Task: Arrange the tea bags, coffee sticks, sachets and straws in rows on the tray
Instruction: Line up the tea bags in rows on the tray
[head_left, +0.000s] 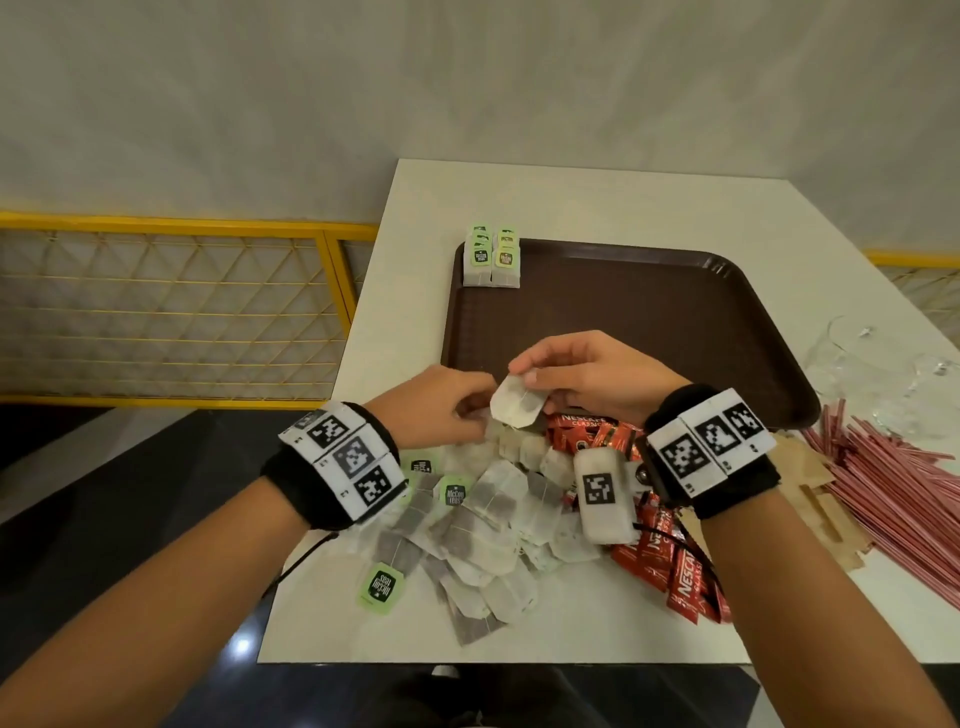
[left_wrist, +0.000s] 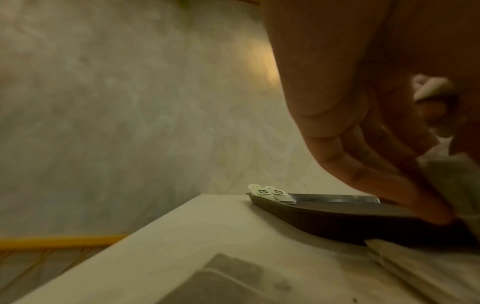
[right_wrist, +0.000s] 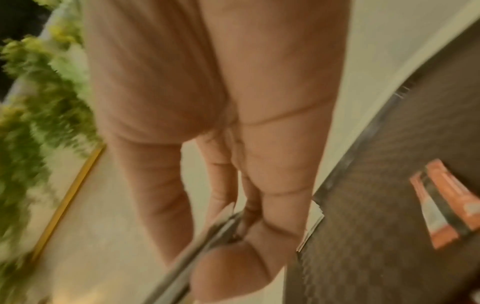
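Note:
A brown tray (head_left: 649, 322) lies on the white table (head_left: 374, 322), with two short rows of green-tagged tea bags (head_left: 491, 257) in its far left corner. They also show as the same rows (left_wrist: 272, 193) on the tray (left_wrist: 337, 218) in the left wrist view. My right hand (head_left: 527, 376) pinches one white tea bag (head_left: 519, 408) just above the tray's near edge; that bag appears edge-on (right_wrist: 207, 236) between thumb and fingers (right_wrist: 280, 185). My left hand (head_left: 480, 408) is curled right beside it and pinches a tea bag (left_wrist: 446, 181) at the top of the loose pile (head_left: 483, 519).
Red coffee sticks (head_left: 670, 566) lie right of the pile under my right wrist. Brown sachets (head_left: 815, 493) and several red straws (head_left: 893, 483) sit further right, with clear glasses (head_left: 857, 358) behind them. A yellow railing (head_left: 182, 312) runs left of the table.

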